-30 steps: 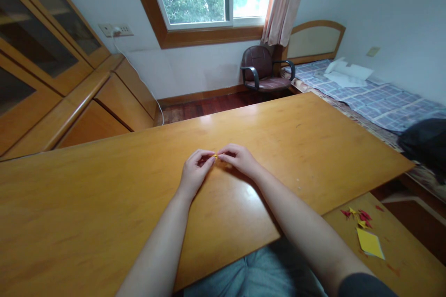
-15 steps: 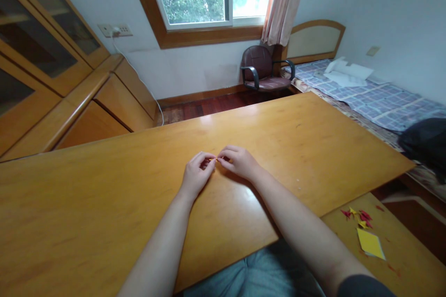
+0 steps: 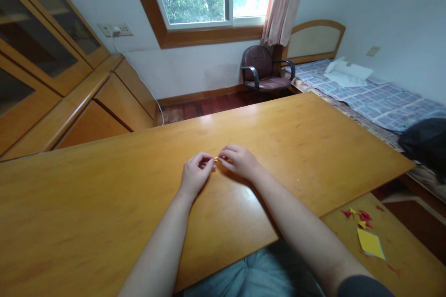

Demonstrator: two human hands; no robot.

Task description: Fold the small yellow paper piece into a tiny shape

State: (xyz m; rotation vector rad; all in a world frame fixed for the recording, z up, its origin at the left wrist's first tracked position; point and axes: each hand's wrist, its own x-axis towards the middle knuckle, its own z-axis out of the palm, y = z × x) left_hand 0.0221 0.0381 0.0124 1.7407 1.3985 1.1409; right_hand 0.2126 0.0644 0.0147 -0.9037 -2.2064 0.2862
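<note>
Over the near middle of the wooden table [image 3: 139,195], the left hand [image 3: 197,174] and right hand [image 3: 240,162] pinched a small yellow piece [image 3: 216,159] between them, fingertips nearly closed.

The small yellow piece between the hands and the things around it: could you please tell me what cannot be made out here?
Head view:
- Yellow piece: too small, partly covered by fingers of the left hand and right hand; folds unclear.
- Red and yellow pieces: too small and bunched to count.
- Black bag-like item: cut off by the right edge.
</note>
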